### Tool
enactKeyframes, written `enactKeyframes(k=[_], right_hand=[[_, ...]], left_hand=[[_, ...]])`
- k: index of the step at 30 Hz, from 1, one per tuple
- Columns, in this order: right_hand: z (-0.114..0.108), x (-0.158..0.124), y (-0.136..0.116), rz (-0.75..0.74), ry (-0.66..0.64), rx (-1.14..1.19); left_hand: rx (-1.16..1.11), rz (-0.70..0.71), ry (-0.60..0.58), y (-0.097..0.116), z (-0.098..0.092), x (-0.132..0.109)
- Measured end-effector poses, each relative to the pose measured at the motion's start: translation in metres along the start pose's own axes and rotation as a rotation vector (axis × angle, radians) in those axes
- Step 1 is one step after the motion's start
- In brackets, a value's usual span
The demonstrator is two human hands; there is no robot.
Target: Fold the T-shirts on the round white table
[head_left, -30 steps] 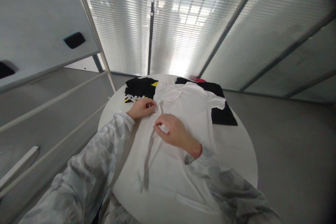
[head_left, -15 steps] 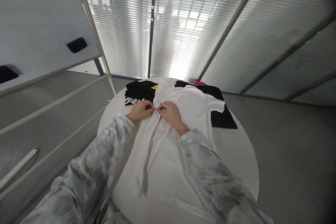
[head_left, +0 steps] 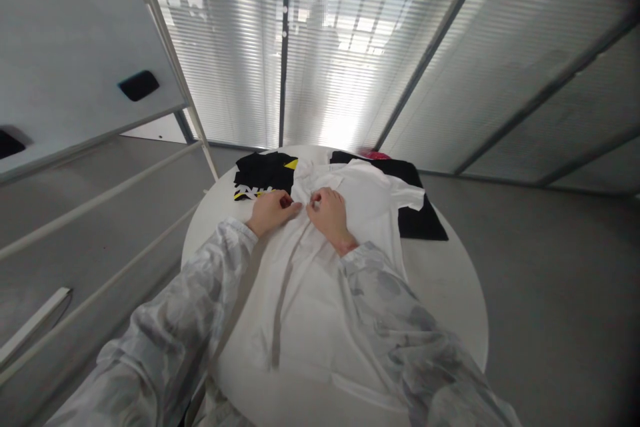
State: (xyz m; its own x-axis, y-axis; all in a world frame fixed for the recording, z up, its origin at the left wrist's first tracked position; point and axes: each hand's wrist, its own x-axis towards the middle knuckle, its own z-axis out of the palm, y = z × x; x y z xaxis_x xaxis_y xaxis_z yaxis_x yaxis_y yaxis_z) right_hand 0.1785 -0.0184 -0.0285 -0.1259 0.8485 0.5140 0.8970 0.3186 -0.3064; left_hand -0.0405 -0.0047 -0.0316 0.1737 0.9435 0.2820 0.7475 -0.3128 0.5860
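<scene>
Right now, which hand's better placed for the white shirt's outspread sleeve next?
Likely the right hand: it's nearer that sleeve. The left hand is farther off, near the black-and-yellow cloth.

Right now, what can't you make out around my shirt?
In the head view:
Lettering: too blurred to read.
Black item at right: partly covered by the white shirt.
Red thing: too small to identify.
Shirt's lower right: partly hidden by your right arm.
Whether the left hand pinches fabric: too small.
</scene>
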Motion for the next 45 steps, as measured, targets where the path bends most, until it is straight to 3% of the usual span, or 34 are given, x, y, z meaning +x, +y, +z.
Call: enactKeyframes(k=[4,10,16,26,34,45], right_hand=[[-0.01,0.003,0.006,-0.027,0.008,-0.132],[-0.017,0.007,0.028,-0.021,-0.13,-0.238],[-0.023,0.015,0.048,0.032,-0.075,-0.249],[-0.009,0.011,0.065,-0.019,-0.122,-0.146],[-0.003,0.028,0.093,0.163,-0.008,0.061],[-0.021,0.015,0.068,0.075,0.033,-0.217]], left_hand=[[0.053,0.055,-0.023,0.001,0.006,0.0],[-0.016,0.122,-0.028,-0.001,0.004,-0.001],[-0.191,0.095,-0.056,0.0,0.006,-0.001],[-0.086,0.091,-0.078,0.001,0.008,-0.002],[-0.077,0.093,-0.093,0.001,0.006,-0.002],[-0.04,0.08,-0.106,0.01,0.003,-0.005]])
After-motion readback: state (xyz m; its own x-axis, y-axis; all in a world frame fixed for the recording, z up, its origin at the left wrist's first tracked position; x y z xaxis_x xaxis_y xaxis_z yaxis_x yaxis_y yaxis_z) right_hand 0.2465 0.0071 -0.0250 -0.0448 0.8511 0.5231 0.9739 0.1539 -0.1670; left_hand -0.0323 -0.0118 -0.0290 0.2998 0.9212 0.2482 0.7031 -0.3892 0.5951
